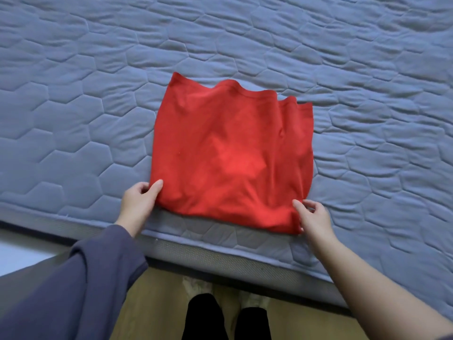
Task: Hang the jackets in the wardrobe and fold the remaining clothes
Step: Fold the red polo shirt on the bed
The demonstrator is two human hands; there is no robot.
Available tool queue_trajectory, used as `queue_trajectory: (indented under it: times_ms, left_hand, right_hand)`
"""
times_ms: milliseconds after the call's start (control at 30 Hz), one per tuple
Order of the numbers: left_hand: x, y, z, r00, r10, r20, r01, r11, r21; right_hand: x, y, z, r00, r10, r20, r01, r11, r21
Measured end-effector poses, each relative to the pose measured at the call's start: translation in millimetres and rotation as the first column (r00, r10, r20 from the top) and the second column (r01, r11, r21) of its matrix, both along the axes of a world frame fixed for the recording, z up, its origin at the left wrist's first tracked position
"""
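Both hands [141, 200] [312, 215] pinch the red garment [230, 155] on the mattress [73, 106].

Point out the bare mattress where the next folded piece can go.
Free: the mattress left of the red garment, the stretch right of it, and the band beyond its far hem. Crowded: the near edge, where the left hand and right hand grip its corners.

bed: grey-blue hexagon-quilted mattress [343, 69] | floor: light wood [157, 303] | light: soft, even
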State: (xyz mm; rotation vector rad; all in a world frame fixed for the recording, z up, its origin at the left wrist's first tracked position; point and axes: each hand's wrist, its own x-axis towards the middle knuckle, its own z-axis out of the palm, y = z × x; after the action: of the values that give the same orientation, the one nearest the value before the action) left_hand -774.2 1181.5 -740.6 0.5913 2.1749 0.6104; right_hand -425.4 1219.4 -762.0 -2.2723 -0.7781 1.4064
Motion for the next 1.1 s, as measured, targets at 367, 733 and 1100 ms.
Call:
queue_trajectory:
  times_ms: [367,733,1100]
  left_hand:
    - [-25.9,-32.8,-10.9,0.981,0.141,0.136,-0.129,0.987,-0.097]
    - [-17.4,-37.6,-10.3,0.973,0.180,0.142,-0.161,0.977,-0.140]
    - [-37.2,79.7,-1.7,0.998,0.039,0.057,-0.033,0.994,-0.104]
  right_hand:
    - [38.2,-50.3,-3.6,0.988,-0.148,-0.052,0.138,0.977,-0.165]
    - [27.3,-38.5,15.5,0.977,0.016,-0.213,-0.070,0.965,-0.251]
    - [23.8,85.6,11.6,0.965,-0.072,-0.254,0.032,0.987,-0.156]
